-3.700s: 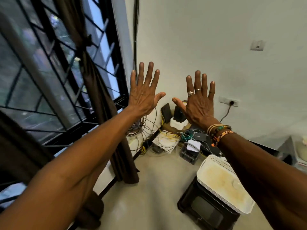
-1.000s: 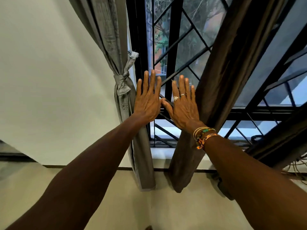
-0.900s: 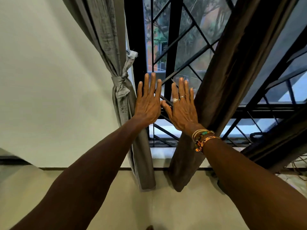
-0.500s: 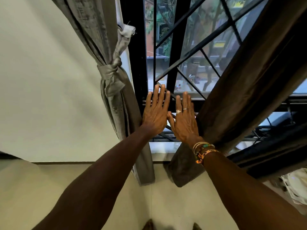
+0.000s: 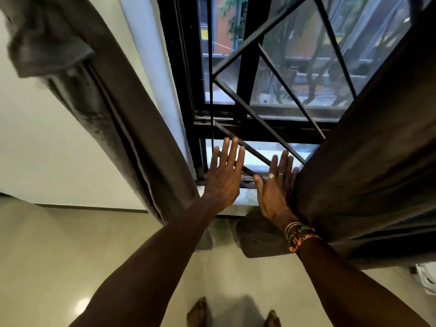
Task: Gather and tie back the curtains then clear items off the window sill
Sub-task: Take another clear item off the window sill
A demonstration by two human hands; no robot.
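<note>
My left hand (image 5: 224,175) and my right hand (image 5: 276,187) are stretched out flat, fingers straight, in front of the lower window grille, holding nothing. A grey curtain (image 5: 113,109) hangs gathered on the left, with its knotted tie at the upper left. A dark brown curtain (image 5: 368,161) hangs loose on the right, and my right hand lies against its inner edge. The pale window sill (image 5: 245,195) shows between and below my hands; nothing on it is visible in the part I see.
Black window frame and diagonal metal bars (image 5: 254,119) stand behind my hands. White wall (image 5: 47,149) on the left, glossy floor (image 5: 70,256) below. My bare feet (image 5: 198,312) show at the bottom edge. A white object (image 5: 427,277) sits at the far right.
My view has moved closer to the window and tilted down. Both hands have dropped lower towards the sill and spread slightly apart, still flat and holding nothing.
</note>
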